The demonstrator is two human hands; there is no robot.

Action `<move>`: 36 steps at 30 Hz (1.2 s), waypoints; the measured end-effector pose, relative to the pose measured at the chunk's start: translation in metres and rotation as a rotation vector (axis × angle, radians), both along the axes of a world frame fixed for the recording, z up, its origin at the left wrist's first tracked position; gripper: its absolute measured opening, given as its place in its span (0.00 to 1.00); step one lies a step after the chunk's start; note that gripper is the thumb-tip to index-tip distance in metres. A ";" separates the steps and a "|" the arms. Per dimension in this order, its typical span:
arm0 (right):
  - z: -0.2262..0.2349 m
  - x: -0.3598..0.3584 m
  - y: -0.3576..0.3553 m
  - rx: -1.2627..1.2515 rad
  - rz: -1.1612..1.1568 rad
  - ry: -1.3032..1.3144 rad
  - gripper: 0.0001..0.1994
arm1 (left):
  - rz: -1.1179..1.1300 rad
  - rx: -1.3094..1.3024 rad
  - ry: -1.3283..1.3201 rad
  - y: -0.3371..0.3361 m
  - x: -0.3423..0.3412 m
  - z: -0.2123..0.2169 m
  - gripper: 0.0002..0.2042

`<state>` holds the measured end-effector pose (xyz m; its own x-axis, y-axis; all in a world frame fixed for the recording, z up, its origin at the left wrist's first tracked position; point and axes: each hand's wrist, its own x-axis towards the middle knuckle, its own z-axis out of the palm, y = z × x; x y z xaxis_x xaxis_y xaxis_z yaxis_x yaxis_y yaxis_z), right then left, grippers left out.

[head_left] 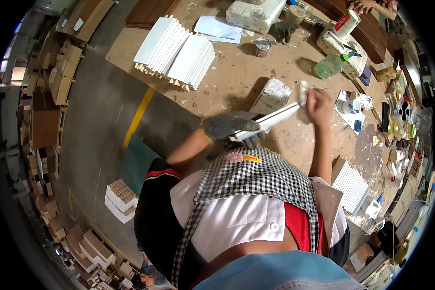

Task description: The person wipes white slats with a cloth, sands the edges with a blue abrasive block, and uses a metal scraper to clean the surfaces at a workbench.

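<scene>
White-painted slats lie in two fanned stacks near the far left edge of the workbench, their bare wooden dowel ends pointing toward the person. Just beyond them a sheet of pale paper rests flat, and a small tin stands beside it.

Nearer the front edge, the left hand, in a grey work glove, is curled tight around the lower end of a long white strip. The strip slants upward to the right, lifted clear of the bench surface, above a paint-crusted block that sits on the bench just behind it.

The bare right hand is closed on a whitish cloth pad, pressing it against the upper end of the strip; the fingers are wrapped over the pad, so how much of it lies inside the fist cannot be told.

Farther right, a green plastic bottle lies on its side toward the far edge, with a white can behind it. Along the right edge small pots and jars crowd together, and a stack of white panels leans at the near right corner.

A checked apron covers the person's front below the hands.
</scene>
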<state>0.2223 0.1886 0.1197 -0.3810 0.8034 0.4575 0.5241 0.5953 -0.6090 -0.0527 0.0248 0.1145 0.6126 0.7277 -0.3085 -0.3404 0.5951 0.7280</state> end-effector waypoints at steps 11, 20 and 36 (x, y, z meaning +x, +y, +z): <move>0.024 0.102 -0.119 -0.877 -0.316 -0.572 0.20 | 0.545 0.731 2.215 0.049 -0.148 -0.011 0.42; -0.026 0.137 -0.172 -0.967 -0.540 -0.676 0.24 | 0.565 0.857 2.310 0.054 -0.175 -0.025 0.43; -0.051 0.127 -0.149 -0.961 -0.518 -0.777 0.26 | 0.678 0.820 2.239 0.055 -0.146 -0.008 0.44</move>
